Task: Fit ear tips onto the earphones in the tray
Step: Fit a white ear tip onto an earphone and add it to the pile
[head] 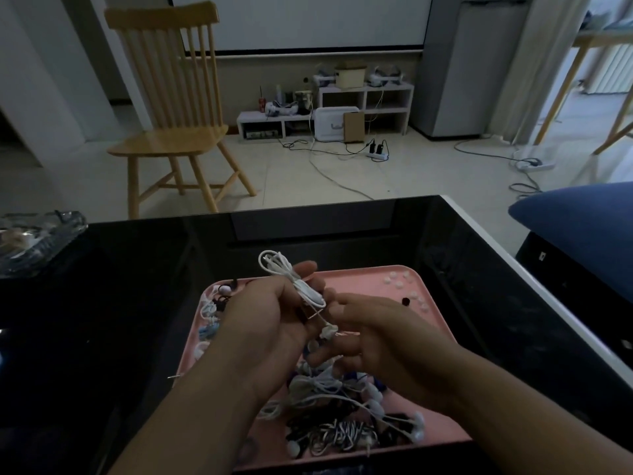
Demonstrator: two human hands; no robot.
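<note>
Above the pink tray (424,303), in the head view, your left hand (270,323) grips a bundled white earphone set (294,279), fingers curled round the coiled cable and its inline remote. One white earbud (329,331) dangles on a short lead below that hand, between your two hands. Your right hand (376,341) sits just beside it with fingers curled inward; whether they pinch an ear tip or the bud's stem cannot be told, as the fingertips are hidden and the light is poor.

Risks noted: the bud hangs free and can swing away as you press a tip on, so the tip may seat crooked or drop. A dropped tip would likely fall into the tangled cables below and be hard to find. The loose loop at the top of the bundle could unravel if your left grip slackens.

Containers: the tray rests on the black table (137,303). Its near half holds a heap of earphones (342,426), white, black and striped cables intertwined, with more along the left edge. Loose ear tips (400,281) lie scattered in the far right corner, well apart from the heap.
</note>
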